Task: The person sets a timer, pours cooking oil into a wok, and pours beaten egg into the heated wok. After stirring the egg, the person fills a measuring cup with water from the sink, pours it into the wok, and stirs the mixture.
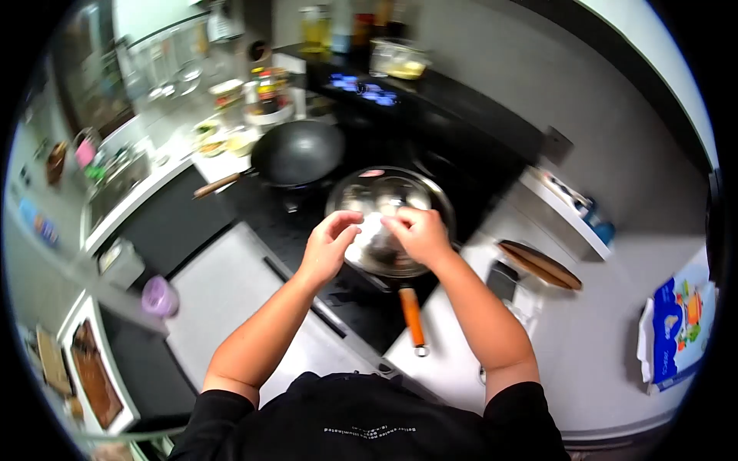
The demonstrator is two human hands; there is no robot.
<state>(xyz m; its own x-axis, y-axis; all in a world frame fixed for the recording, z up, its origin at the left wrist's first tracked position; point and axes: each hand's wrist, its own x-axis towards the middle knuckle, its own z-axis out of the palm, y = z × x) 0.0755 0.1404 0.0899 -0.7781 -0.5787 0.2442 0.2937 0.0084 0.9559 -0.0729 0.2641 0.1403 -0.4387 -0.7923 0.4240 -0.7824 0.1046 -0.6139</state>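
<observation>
Black cloth of a worker's shirt fills the foreground, a line of small white print across it, as two bare arms stretch forward over a dark stove. Beside the stove, to the right, runs a pale bench, with a blue-and-white bag at its far right. On the stove sits a shiny pan, directly under both hands, its orange handle pointing back toward the worker and over the stove's right edge. Glare and blur hide whether the gleaming surface is a lid or the pan's inside. Just beyond, to the left, rests a dark wok, its wooden handle turned left. Above the pan's left side, the left hand is curled, its thumb and fingers apart. Opposite it, the right hand bends inward, thumb and fingers close; whether they meet or grip something cannot be told. Behind the stove, on a black ledge, stands a clear bowl with pale yellow contents.
</observation>
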